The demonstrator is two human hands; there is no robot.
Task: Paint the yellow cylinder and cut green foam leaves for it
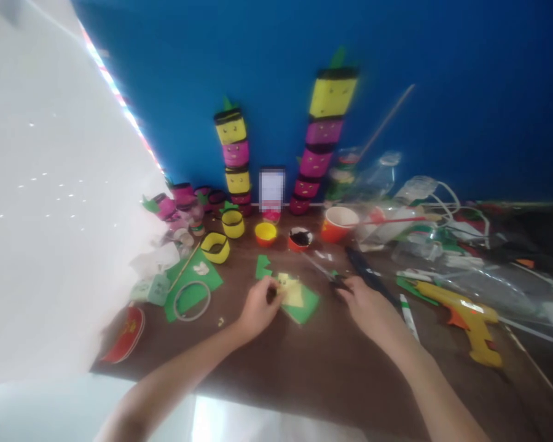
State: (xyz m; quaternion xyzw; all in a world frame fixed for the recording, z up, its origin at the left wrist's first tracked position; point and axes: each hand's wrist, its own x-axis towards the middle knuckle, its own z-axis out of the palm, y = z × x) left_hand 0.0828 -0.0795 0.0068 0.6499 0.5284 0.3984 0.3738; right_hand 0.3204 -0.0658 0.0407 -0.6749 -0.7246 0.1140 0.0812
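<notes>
My left hand point(260, 304) is closed at the left edge of a small yellow paper piece point(295, 294). Something dark shows between its curled fingers, too blurred to name. The yellow piece lies over a green sheet point(309, 305) on the brown table. To the right, my right hand point(364, 305) has its fingers closed at the dark handle of scissors point(322, 270), whose blades point up and left. Just beyond my left hand lies a cut green scrap point(262, 267).
Small cups stand behind: yellow point(233, 224), yellow-lined orange point(266, 234), dark-filled point(300, 239) and red point(339, 224). Stacked faces point(316, 162) lean on the blue wall. A yellow glue gun point(470, 319) and marker point(409, 316) lie right. A tape ring point(192, 301) rests left.
</notes>
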